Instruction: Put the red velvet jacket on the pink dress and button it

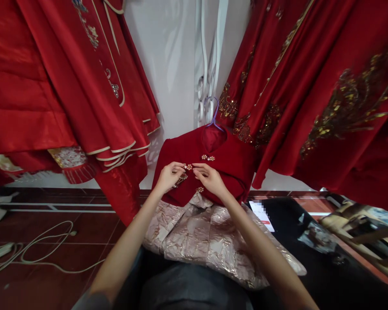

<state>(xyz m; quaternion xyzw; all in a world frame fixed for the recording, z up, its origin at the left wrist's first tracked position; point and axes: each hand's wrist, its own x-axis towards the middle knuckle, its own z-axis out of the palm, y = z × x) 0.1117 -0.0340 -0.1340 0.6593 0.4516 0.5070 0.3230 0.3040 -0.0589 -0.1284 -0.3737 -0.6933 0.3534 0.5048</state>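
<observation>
A dark red jacket (239, 159) hangs in front of me on a purple hanger (215, 119). My left hand (172, 176) and my right hand (211, 178) meet at its front, fingers pinched around the two ends of a flower-shaped jewelled clasp (188, 167). Whether the clasp is hooked together I cannot tell. Just above it sits a matching clasp (208, 158), and lower down is a single flower ornament (199, 190). Below the jacket, a pale pink garment with a shiny crinkled pattern (210, 232) spreads across my lap.
Red embroidered garments (110, 86) hang at left, and more with gold sequins (310, 94) at right. A white cable (64, 241) trails over the tiled floor (93, 232). At right, a black surface (323, 284) holds a lit phone or card (261, 215) and a clear plastic bag (318, 237).
</observation>
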